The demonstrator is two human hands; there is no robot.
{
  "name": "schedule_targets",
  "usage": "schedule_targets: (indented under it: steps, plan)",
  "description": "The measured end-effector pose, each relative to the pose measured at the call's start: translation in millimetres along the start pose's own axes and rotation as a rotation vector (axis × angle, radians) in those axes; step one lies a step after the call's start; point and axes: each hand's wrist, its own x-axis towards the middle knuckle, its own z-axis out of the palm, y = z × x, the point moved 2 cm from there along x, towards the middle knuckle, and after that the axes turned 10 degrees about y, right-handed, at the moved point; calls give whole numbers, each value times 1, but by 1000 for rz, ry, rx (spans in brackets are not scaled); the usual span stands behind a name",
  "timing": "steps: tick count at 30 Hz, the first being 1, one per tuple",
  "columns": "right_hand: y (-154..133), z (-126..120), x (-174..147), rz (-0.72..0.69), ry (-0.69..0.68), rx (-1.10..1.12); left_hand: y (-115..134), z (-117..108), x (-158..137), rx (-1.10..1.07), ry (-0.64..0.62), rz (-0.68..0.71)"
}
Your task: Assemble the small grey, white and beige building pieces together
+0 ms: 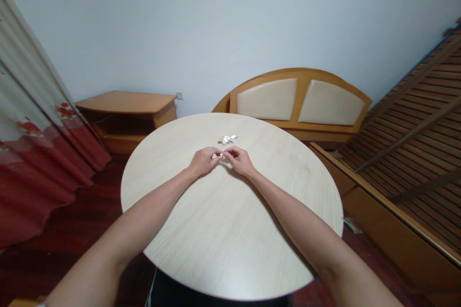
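Observation:
Both arms reach forward over a round, pale wood-grain table (223, 230). My left hand (206, 159) is closed, thumb and fingers pinching a small white piece (215, 156) whose kind is too small to make out. My right hand (239, 159) is closed too, its fingertips meeting the left ones at a small white piece (222, 155); I cannot tell whether both hands grip the same one. Just beyond the fingers lies a loose little pile of small flat pieces (226, 139), white, grey and tan.
Behind the table at left stands a low wooden cabinet (129, 102). A headboard with cream panels (266, 100) leans at the back wall. Wooden slats (414, 129) and a long bed rail (389, 211) are at right. A red and white curtain (32, 144) hangs at left.

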Motion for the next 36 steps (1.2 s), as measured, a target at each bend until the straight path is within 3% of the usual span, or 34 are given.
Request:
schedule_targets:
  steps: [9,36]
  plan:
    - [-8,-1,-3,-212,-39,-181,-2,1,0,11,3,-1]
    - [-11,-2,-4,-285,-14,-226,-1,-1,1,38,13,-56]
